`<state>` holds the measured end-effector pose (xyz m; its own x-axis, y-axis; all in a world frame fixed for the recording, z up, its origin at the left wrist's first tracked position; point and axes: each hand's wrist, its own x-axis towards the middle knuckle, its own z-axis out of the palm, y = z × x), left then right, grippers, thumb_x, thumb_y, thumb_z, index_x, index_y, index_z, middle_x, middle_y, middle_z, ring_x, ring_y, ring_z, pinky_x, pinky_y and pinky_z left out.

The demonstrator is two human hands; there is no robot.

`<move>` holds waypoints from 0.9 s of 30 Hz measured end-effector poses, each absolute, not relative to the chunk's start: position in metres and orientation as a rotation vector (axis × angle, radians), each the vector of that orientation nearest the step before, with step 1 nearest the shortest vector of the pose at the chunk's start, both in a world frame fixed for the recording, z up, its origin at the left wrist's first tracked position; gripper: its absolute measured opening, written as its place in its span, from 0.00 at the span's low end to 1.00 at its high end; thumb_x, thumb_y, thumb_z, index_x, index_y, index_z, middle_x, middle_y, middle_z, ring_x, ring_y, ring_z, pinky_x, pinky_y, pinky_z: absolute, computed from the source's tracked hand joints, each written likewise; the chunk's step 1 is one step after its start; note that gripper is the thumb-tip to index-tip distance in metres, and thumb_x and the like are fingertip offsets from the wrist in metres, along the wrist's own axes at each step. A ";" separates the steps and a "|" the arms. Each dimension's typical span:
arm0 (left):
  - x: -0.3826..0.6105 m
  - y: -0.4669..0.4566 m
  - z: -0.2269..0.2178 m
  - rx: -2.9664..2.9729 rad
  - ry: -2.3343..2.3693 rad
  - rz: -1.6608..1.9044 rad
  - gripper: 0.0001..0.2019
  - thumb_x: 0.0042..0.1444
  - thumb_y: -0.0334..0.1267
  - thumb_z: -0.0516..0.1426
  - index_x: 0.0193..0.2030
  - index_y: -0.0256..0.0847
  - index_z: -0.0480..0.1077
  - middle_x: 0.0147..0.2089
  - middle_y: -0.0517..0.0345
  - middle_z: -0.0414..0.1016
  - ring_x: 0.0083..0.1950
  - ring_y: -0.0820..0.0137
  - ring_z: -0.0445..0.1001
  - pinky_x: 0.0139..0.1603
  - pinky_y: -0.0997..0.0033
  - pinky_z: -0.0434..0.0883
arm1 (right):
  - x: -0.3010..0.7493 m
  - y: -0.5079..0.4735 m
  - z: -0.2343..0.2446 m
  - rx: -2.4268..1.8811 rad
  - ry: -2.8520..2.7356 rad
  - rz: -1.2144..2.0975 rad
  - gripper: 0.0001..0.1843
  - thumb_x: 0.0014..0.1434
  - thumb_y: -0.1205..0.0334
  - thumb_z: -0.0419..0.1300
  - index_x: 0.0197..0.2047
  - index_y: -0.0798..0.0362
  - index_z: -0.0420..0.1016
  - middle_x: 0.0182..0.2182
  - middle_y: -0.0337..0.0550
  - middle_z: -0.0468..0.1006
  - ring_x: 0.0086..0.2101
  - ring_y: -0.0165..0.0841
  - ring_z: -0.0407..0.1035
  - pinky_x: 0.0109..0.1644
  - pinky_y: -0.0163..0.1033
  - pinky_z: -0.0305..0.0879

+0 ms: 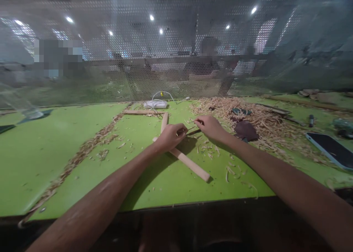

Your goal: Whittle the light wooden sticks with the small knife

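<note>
My left hand is closed in a pinch above the green table. A thin, pale strip sticks out from its fingertips, and its kind is too small to tell. Close by on the right, my right hand also has its fingers pressed together; what they hold, if anything, cannot be made out. A dark, narrow shape shows just below the fingertips. Beneath my left hand and wrist a rounded wooden stick lies slantwise. Another wooden stick lies behind that hand, partly hidden by it.
Curly wood shavings are heaped at the right, with a dark cloth piece among them. A phone lies at the far right. A white power strip with a cable stands before the perforated screen. A clear cup is at left.
</note>
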<state>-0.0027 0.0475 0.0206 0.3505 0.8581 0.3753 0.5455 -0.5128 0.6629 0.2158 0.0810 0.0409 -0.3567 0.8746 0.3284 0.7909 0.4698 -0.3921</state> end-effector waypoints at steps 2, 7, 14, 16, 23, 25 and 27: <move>-0.005 0.049 0.020 2.164 1.232 0.992 0.06 0.63 0.31 0.60 0.38 0.40 0.80 0.35 0.52 0.85 0.36 0.65 0.82 0.41 0.67 0.78 | 0.218 0.082 0.041 -1.350 -2.205 0.260 0.13 0.73 0.65 0.60 0.43 0.57 0.87 0.40 0.51 0.88 0.36 0.36 0.75 0.41 0.39 0.62; -0.010 0.052 0.020 2.132 1.277 1.004 0.06 0.62 0.28 0.61 0.39 0.39 0.80 0.33 0.53 0.84 0.35 0.65 0.81 0.40 0.67 0.77 | 0.217 0.081 0.040 -1.279 -2.185 0.331 0.12 0.70 0.66 0.63 0.47 0.57 0.90 0.42 0.52 0.89 0.37 0.37 0.76 0.42 0.41 0.66; -0.010 0.054 0.019 2.061 1.285 1.013 0.05 0.62 0.28 0.61 0.38 0.39 0.80 0.37 0.51 0.86 0.35 0.66 0.81 0.39 0.67 0.79 | 0.215 0.078 0.040 -1.228 -2.344 0.383 0.13 0.72 0.62 0.61 0.43 0.58 0.88 0.37 0.51 0.86 0.33 0.36 0.72 0.38 0.40 0.63; -0.010 0.053 0.019 2.069 1.271 1.026 0.05 0.62 0.29 0.62 0.38 0.39 0.80 0.36 0.52 0.86 0.35 0.66 0.81 0.41 0.65 0.80 | 0.215 0.079 0.040 -1.228 -2.342 0.335 0.13 0.72 0.62 0.62 0.42 0.58 0.87 0.38 0.52 0.86 0.35 0.37 0.73 0.40 0.40 0.62; -0.009 0.050 0.024 2.050 1.285 1.006 0.06 0.63 0.28 0.60 0.38 0.39 0.79 0.34 0.53 0.84 0.35 0.65 0.82 0.43 0.63 0.80 | 0.215 0.081 0.039 -1.219 -2.291 0.388 0.13 0.74 0.61 0.59 0.42 0.50 0.85 0.39 0.49 0.84 0.37 0.38 0.73 0.43 0.42 0.66; -0.008 0.049 0.024 2.045 1.288 1.001 0.06 0.64 0.28 0.60 0.38 0.39 0.79 0.34 0.52 0.84 0.34 0.65 0.82 0.42 0.64 0.79 | 0.215 0.081 0.038 -1.257 -2.279 0.343 0.13 0.75 0.59 0.59 0.40 0.50 0.84 0.38 0.48 0.83 0.35 0.38 0.72 0.41 0.41 0.64; -0.008 0.049 0.023 2.044 1.277 1.002 0.06 0.64 0.28 0.59 0.39 0.39 0.78 0.34 0.53 0.84 0.34 0.65 0.81 0.41 0.64 0.79 | 0.214 0.081 0.037 -1.290 -2.273 0.286 0.12 0.75 0.59 0.59 0.40 0.50 0.82 0.36 0.48 0.82 0.34 0.38 0.70 0.39 0.41 0.62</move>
